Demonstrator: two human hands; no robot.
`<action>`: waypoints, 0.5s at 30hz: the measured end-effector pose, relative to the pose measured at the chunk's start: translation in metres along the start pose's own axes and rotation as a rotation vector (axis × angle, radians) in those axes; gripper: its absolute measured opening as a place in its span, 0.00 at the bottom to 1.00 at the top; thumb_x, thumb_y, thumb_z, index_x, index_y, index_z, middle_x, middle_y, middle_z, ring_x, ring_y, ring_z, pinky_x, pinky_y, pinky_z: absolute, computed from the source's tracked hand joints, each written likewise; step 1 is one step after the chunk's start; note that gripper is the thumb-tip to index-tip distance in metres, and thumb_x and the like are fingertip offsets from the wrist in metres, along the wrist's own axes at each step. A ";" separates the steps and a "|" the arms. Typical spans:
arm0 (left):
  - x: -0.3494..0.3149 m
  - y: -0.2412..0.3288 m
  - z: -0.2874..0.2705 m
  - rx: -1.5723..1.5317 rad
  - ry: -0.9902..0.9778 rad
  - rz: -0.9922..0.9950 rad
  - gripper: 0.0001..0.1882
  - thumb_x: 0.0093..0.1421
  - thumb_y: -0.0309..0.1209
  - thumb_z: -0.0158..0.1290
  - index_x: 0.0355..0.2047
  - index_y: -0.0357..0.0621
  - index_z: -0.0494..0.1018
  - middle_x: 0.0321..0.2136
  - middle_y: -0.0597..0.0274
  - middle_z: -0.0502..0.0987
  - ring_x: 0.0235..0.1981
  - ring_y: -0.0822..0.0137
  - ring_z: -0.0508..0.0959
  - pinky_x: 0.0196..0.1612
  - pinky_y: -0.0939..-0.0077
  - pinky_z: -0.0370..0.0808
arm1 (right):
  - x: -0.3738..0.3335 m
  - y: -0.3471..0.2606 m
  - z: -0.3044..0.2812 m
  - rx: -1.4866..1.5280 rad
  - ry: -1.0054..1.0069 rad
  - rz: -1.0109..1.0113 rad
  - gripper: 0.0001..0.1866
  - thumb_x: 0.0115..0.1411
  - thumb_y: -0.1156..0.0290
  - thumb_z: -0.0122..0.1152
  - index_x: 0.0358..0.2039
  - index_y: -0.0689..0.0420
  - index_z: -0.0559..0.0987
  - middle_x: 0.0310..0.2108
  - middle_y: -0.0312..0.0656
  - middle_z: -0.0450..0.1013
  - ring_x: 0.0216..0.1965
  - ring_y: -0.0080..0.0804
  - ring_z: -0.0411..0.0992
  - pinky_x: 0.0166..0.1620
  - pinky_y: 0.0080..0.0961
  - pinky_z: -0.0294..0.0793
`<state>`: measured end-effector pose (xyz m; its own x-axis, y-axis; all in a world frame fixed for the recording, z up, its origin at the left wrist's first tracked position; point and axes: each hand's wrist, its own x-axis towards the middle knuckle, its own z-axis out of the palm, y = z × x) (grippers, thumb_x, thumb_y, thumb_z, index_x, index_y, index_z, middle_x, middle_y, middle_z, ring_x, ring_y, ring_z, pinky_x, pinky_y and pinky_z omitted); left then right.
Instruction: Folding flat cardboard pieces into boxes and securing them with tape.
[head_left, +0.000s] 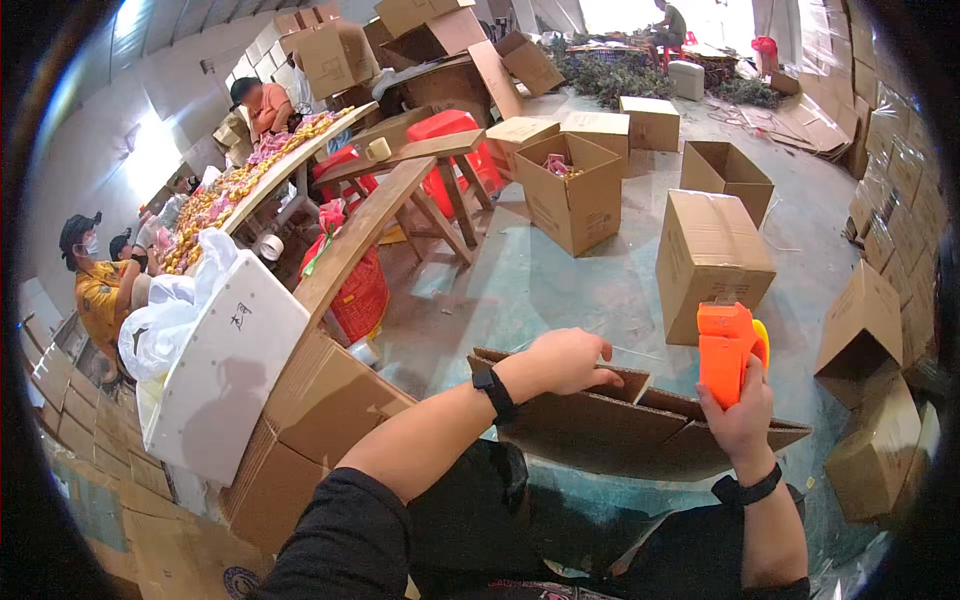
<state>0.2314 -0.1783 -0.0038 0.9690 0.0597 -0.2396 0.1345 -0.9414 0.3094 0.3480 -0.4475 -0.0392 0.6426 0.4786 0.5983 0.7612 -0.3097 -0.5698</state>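
Blue-green floor (485, 290), closed brown carton (712, 262), open carton (572, 212) to its left, heaped greenery (618, 78)

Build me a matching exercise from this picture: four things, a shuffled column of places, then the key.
1. tape dispenser
2. left hand
3. white plastic bags
4. pink-and-gold goods

A. inside an open carton farther off
B. at the upper edge of the carton in front of the person
C. in the right hand
D. at the white bin on the left

Pairs: 1-C, 2-B, 3-D, 4-A
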 end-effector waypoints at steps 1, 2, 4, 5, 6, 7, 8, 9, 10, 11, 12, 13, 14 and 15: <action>0.000 0.001 -0.003 0.033 0.013 -0.042 0.30 0.56 0.59 0.53 0.44 0.45 0.75 0.39 0.48 0.79 0.42 0.46 0.77 0.46 0.57 0.73 | -0.001 0.002 0.002 -0.014 -0.011 -0.011 0.30 0.47 0.64 0.70 0.47 0.63 0.67 0.40 0.56 0.72 0.41 0.60 0.70 0.44 0.44 0.72; 0.001 0.000 -0.003 0.034 0.012 -0.044 0.30 0.56 0.59 0.53 0.44 0.45 0.75 0.39 0.48 0.79 0.42 0.46 0.77 0.46 0.57 0.73 | -0.002 0.003 0.004 -0.028 -0.023 -0.022 0.31 0.47 0.65 0.70 0.47 0.64 0.67 0.40 0.56 0.72 0.41 0.61 0.70 0.45 0.45 0.71; 0.003 0.000 -0.006 0.042 0.052 -0.112 0.29 0.55 0.58 0.54 0.45 0.47 0.75 0.38 0.48 0.79 0.43 0.46 0.77 0.46 0.56 0.73 | -0.001 0.000 0.003 -0.062 -0.004 -0.059 0.31 0.47 0.65 0.70 0.48 0.64 0.67 0.40 0.57 0.72 0.41 0.61 0.70 0.45 0.46 0.71; 0.005 -0.001 -0.006 0.040 0.052 -0.109 0.29 0.55 0.58 0.54 0.45 0.47 0.75 0.38 0.48 0.79 0.43 0.46 0.77 0.46 0.56 0.73 | 0.000 -0.001 0.003 -0.095 0.015 -0.096 0.31 0.47 0.65 0.70 0.48 0.65 0.67 0.40 0.57 0.72 0.41 0.62 0.70 0.46 0.46 0.71; 0.008 -0.002 -0.006 0.047 0.052 -0.121 0.29 0.55 0.58 0.54 0.44 0.47 0.76 0.37 0.48 0.79 0.42 0.46 0.78 0.45 0.56 0.74 | 0.001 -0.003 0.003 -0.094 0.014 -0.097 0.31 0.47 0.65 0.70 0.48 0.65 0.67 0.40 0.57 0.72 0.41 0.62 0.70 0.46 0.46 0.71; 0.010 -0.004 -0.006 0.053 0.053 -0.133 0.28 0.55 0.57 0.55 0.44 0.47 0.76 0.36 0.48 0.80 0.42 0.46 0.78 0.44 0.55 0.74 | 0.002 -0.005 0.002 -0.117 0.009 -0.126 0.31 0.47 0.64 0.70 0.48 0.65 0.67 0.40 0.58 0.72 0.40 0.62 0.69 0.45 0.46 0.71; 0.012 -0.006 -0.005 0.052 0.053 -0.133 0.28 0.55 0.57 0.55 0.44 0.47 0.76 0.36 0.48 0.80 0.42 0.46 0.78 0.44 0.55 0.74 | 0.002 -0.006 0.001 -0.140 0.004 -0.156 0.32 0.47 0.63 0.70 0.48 0.65 0.67 0.40 0.58 0.72 0.40 0.62 0.69 0.45 0.46 0.71; 0.013 -0.008 -0.006 0.058 0.044 -0.129 0.27 0.56 0.57 0.55 0.43 0.48 0.77 0.36 0.48 0.80 0.41 0.46 0.78 0.44 0.55 0.74 | 0.002 -0.005 0.002 -0.140 0.003 -0.156 0.32 0.47 0.63 0.70 0.48 0.65 0.67 0.40 0.58 0.72 0.40 0.62 0.69 0.45 0.46 0.71; 0.015 -0.009 -0.006 0.065 0.035 -0.124 0.26 0.56 0.56 0.55 0.42 0.48 0.77 0.35 0.48 0.80 0.41 0.46 0.78 0.43 0.55 0.75 | 0.001 -0.004 0.003 -0.134 0.004 -0.174 0.32 0.47 0.62 0.70 0.47 0.65 0.67 0.40 0.58 0.72 0.40 0.62 0.70 0.45 0.46 0.71; 0.018 -0.013 -0.004 0.065 0.035 -0.124 0.26 0.56 0.56 0.55 0.42 0.48 0.77 0.35 0.48 0.80 0.41 0.46 0.78 0.43 0.55 0.75 | 0.000 -0.003 0.004 -0.129 0.006 -0.191 0.31 0.47 0.61 0.70 0.46 0.65 0.68 0.39 0.58 0.72 0.39 0.61 0.70 0.45 0.46 0.71; 0.021 -0.019 -0.003 0.067 0.054 -0.120 0.25 0.57 0.55 0.54 0.41 0.48 0.77 0.35 0.48 0.80 0.40 0.46 0.78 0.43 0.55 0.75 | -0.001 -0.003 0.004 -0.129 0.006 -0.191 0.31 0.47 0.61 0.70 0.46 0.65 0.68 0.39 0.58 0.72 0.39 0.61 0.70 0.45 0.46 0.71; 0.023 -0.024 -0.002 0.069 0.073 -0.115 0.24 0.57 0.55 0.54 0.41 0.48 0.77 0.35 0.48 0.80 0.40 0.46 0.78 0.43 0.55 0.75 | -0.001 -0.004 0.003 -0.149 -0.025 -0.224 0.31 0.46 0.60 0.70 0.45 0.65 0.69 0.38 0.57 0.73 0.39 0.61 0.70 0.45 0.46 0.72; 0.024 -0.029 -0.002 0.071 0.074 -0.116 0.24 0.57 0.55 0.54 0.41 0.48 0.77 0.35 0.48 0.80 0.40 0.46 0.78 0.43 0.55 0.75 | -0.001 -0.005 0.003 -0.169 -0.056 -0.256 0.32 0.46 0.58 0.71 0.45 0.65 0.69 0.37 0.57 0.73 0.38 0.60 0.71 0.44 0.45 0.72; 0.026 -0.032 -0.003 0.080 0.095 -0.150 0.24 0.57 0.55 0.54 0.40 0.47 0.78 0.36 0.48 0.80 0.40 0.47 0.79 0.43 0.56 0.75 | -0.001 -0.007 0.002 -0.175 -0.051 -0.256 0.32 0.46 0.58 0.71 0.45 0.65 0.69 0.37 0.57 0.73 0.38 0.60 0.71 0.44 0.45 0.72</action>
<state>0.2531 -0.1454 -0.0176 0.9551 0.2286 -0.1887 0.2656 -0.9427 0.2018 0.3417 -0.4444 -0.0368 0.4266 0.5986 0.6780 0.9039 -0.3086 -0.2963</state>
